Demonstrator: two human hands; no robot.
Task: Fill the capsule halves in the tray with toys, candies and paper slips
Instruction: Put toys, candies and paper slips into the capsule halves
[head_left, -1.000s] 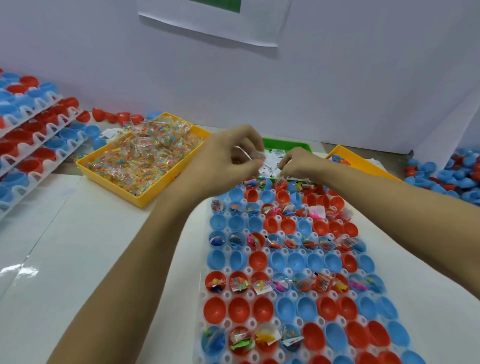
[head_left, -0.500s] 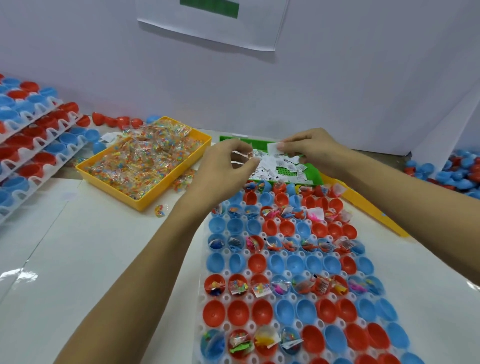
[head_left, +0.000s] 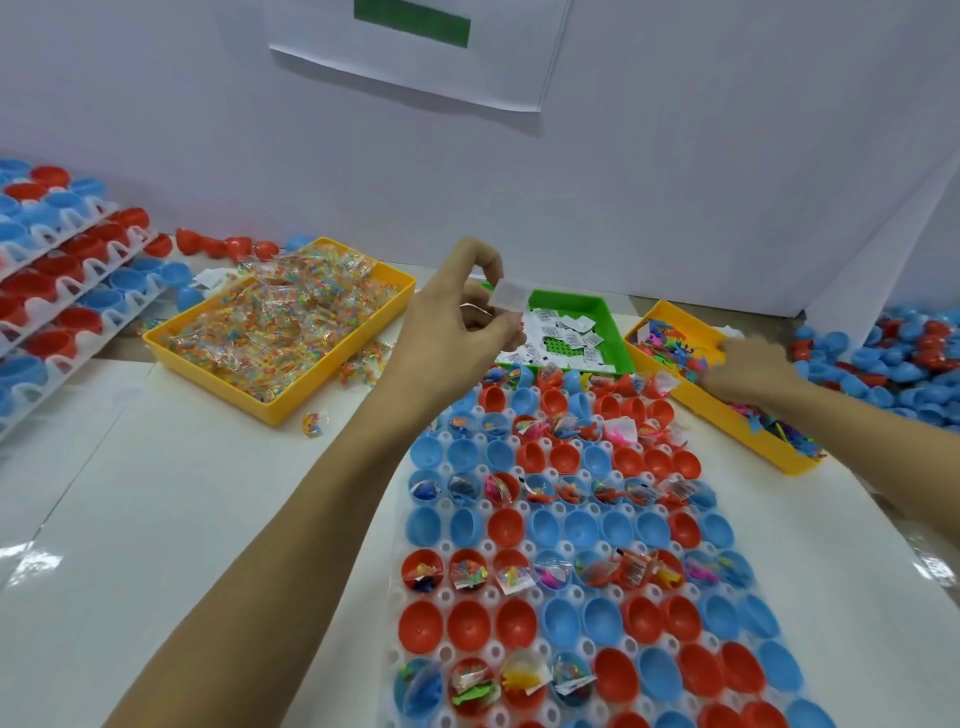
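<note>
A white tray (head_left: 415, 558) of red and blue capsule halves lies in front of me; alternate rows hold toys, candy packets and slips. My left hand (head_left: 462, 322) hovers above the tray's far left corner and pinches white paper slips (head_left: 506, 296). My right hand (head_left: 748, 364), blurred, reaches into the yellow toy bin (head_left: 727, 410) at the far right and rests among the colourful toys (head_left: 670, 343); I cannot tell what its fingers hold. The green bin (head_left: 610, 322) of paper slips sits between my hands. A yellow bin (head_left: 291, 400) of candy packets stands at the left.
Stacked trays of capsule halves (head_left: 57, 270) rise along the left edge. Loose blue and red halves (head_left: 893, 364) pile up at the far right. A stray candy packet (head_left: 313, 422) lies on the white table beside the candy bin. A white wall closes the back.
My right hand left the slip bin and swung right into the toy bin. My left hand rose slightly and now holds the slips alone.
</note>
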